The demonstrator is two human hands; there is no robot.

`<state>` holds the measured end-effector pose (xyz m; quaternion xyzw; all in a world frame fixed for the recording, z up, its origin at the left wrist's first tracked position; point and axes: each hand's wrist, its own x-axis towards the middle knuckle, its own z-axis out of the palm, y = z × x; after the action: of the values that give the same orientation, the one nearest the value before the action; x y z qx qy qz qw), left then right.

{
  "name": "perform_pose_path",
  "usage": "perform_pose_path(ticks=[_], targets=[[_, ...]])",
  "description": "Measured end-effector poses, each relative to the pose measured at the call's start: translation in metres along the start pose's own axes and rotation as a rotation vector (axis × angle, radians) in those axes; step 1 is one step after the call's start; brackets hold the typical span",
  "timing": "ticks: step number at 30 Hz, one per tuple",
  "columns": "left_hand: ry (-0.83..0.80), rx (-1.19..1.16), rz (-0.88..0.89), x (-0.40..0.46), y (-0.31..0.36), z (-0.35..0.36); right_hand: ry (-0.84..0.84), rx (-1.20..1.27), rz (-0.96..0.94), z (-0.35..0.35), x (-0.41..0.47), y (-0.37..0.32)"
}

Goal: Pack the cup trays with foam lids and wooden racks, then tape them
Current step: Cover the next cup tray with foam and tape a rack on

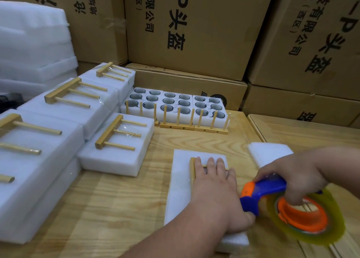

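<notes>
Head view: left hand (213, 181) lies flat, fingers straight, pressing a wooden rack (193, 170) down onto a foam lid (180, 191) near the table's (109, 205) front edge. Only the rack's crossbar and bits of its pegs show past the fingers.

Right hand (292, 172) is curled round a tape gun (272, 189), blue-and-orange, fingers through the roll's hub. The tape roll (307, 215) is yellowish, blurred. The gun's nose sits at the lid's right edge, next to the left thumb. Hands close together, nearly touching.

Just behind the right hand: a loose foam piece (268, 152) on the table.

Left side: finished packs (116, 152), white foam blocks each with a rack lying flat on top, clear tape glinting on some. Nearest one sits just left of the lid being worked; others run back in a line and stack at far left.

Rear centre: open cup trays (175, 103) in a row, dark cups in round pockets. Upright racks (192, 119) stand along their front edge, pegs up.

Behind: cartons (194, 33) with black print. Far left: foam sheet stack (33, 43).
</notes>
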<state>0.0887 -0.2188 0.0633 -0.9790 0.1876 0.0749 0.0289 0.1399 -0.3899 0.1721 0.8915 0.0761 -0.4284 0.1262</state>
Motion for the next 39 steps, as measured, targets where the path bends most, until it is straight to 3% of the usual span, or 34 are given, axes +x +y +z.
perform_pose_path(ticks=[3,7,13,16,20,23,27,29,31,33,36,39], targets=[[0.025,-0.015,0.0,-0.001,0.0,0.003,0.059,-0.014,0.095,-0.017,-0.013,0.014],[0.088,-0.075,-0.003,-0.003,0.001,0.005,0.186,0.25,0.093,-0.021,-0.016,0.031],[0.123,-0.072,-0.011,-0.006,0.001,0.006,0.707,0.457,-0.058,0.026,0.024,0.019],[0.121,-0.068,-0.013,-0.007,0.001,0.006,0.948,0.417,-0.006,0.05,0.056,0.002],[0.106,-0.054,-0.008,-0.007,0.001,0.005,1.045,0.297,0.06,0.074,0.081,-0.013],[0.108,-0.066,-0.009,-0.007,0.001,0.005,1.118,0.318,-0.012,0.086,0.09,-0.019],[0.112,-0.059,-0.01,-0.006,0.0,0.005,1.575,0.51,-0.277,0.092,0.083,-0.026],[0.107,-0.051,-0.008,-0.005,-0.001,0.005,1.534,0.922,-0.358,0.091,0.077,-0.038],[0.103,-0.051,-0.005,-0.004,0.0,0.005,1.316,1.346,-0.359,0.09,0.077,-0.053],[0.108,-0.059,-0.003,-0.004,0.0,0.006,1.114,1.603,-0.341,0.093,0.081,-0.068],[0.121,-0.068,-0.004,-0.004,0.001,0.006,0.901,1.785,-0.294,0.098,0.087,-0.082],[0.122,-0.062,0.003,-0.004,0.0,0.007,0.826,1.811,-0.236,0.101,0.095,-0.086]])
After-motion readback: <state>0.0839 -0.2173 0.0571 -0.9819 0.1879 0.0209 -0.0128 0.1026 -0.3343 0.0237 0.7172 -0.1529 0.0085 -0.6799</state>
